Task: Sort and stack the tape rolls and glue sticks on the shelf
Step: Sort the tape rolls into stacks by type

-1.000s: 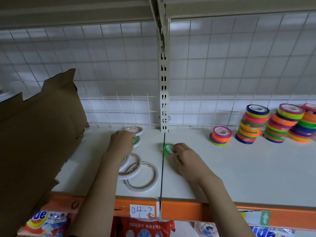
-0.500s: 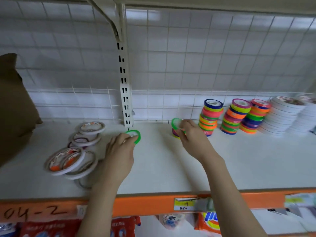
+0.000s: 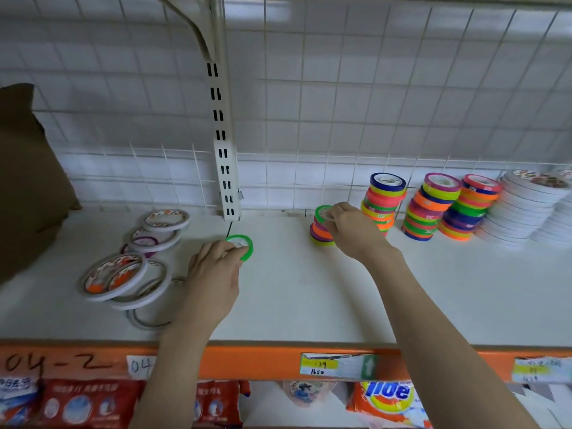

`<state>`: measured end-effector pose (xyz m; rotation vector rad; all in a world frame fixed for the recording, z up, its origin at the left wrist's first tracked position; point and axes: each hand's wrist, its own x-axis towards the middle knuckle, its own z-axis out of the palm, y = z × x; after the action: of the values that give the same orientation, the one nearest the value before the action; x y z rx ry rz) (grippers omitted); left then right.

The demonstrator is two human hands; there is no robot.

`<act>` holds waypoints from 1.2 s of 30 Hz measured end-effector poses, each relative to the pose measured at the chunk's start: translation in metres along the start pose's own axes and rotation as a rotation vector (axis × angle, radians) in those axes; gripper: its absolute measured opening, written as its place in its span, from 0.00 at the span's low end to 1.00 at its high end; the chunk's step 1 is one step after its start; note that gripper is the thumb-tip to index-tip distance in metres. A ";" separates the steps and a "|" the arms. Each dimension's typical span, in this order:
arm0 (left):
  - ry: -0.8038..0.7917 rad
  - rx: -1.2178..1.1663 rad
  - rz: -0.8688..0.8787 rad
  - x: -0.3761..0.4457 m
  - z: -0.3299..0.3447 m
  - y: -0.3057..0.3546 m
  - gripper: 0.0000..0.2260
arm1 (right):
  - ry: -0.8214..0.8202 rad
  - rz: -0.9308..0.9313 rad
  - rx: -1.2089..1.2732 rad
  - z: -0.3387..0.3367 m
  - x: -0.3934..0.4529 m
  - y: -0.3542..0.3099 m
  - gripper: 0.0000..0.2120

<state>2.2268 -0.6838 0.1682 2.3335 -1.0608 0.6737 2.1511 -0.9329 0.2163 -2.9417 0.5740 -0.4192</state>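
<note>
My left hand point(image 3: 213, 270) grips a small green tape roll point(image 3: 243, 244) above the white shelf point(image 3: 294, 292), near the upright post. My right hand point(image 3: 349, 227) holds a second green tape roll point(image 3: 322, 212) tilted over a short stack of coloured rolls point(image 3: 318, 235). Three taller stacks of coloured tape rolls point(image 3: 427, 209) stand behind it to the right. Stacks of white tape rolls point(image 3: 526, 205) stand at the far right. Loose white tape rolls point(image 3: 123, 274) lie scattered at the left. No glue sticks are in view.
A brown cardboard piece point(image 3: 28, 181) leans at the far left. A slotted metal post point(image 3: 224, 150) and wire grid back the shelf. The orange front rail point(image 3: 263, 362) carries price labels. Detergent bags point(image 3: 387, 397) sit on the shelf below.
The view has swung right. My right hand carried its green roll from the shelf's seam over to the short coloured stack. My left hand lifted a green roll from among the white rolls.
</note>
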 end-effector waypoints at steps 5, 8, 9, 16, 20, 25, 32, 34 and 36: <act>-0.036 -0.006 -0.008 -0.004 0.002 0.001 0.17 | -0.016 0.011 -0.012 0.005 0.001 -0.002 0.16; -0.041 -0.006 -0.007 -0.004 0.003 0.001 0.17 | -0.014 0.013 0.026 0.005 0.000 -0.002 0.16; -0.046 -0.010 -0.006 -0.003 0.003 0.002 0.17 | -0.015 0.012 0.035 0.005 0.000 -0.002 0.17; -0.055 -0.060 0.082 0.020 0.012 0.020 0.14 | 0.025 0.027 0.127 -0.001 -0.024 0.006 0.23; -0.089 -0.070 0.191 0.055 0.019 0.044 0.17 | 0.012 0.107 0.113 0.000 -0.052 0.020 0.23; -0.261 0.026 0.233 0.101 0.034 0.085 0.22 | -0.118 0.191 0.076 0.017 -0.081 0.036 0.21; -0.396 0.183 0.313 0.123 0.053 0.108 0.23 | -0.082 0.180 0.058 0.028 -0.084 0.037 0.21; -0.413 0.184 0.304 0.123 0.057 0.109 0.22 | -0.070 0.175 0.066 0.028 -0.084 0.038 0.21; -0.422 0.192 0.296 0.122 0.060 0.110 0.21 | -0.060 0.170 0.072 0.028 -0.085 0.038 0.21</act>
<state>2.2249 -0.8504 0.2214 2.5786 -1.6148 0.4036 2.0705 -0.9341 0.1623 -2.7985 0.7767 -0.3240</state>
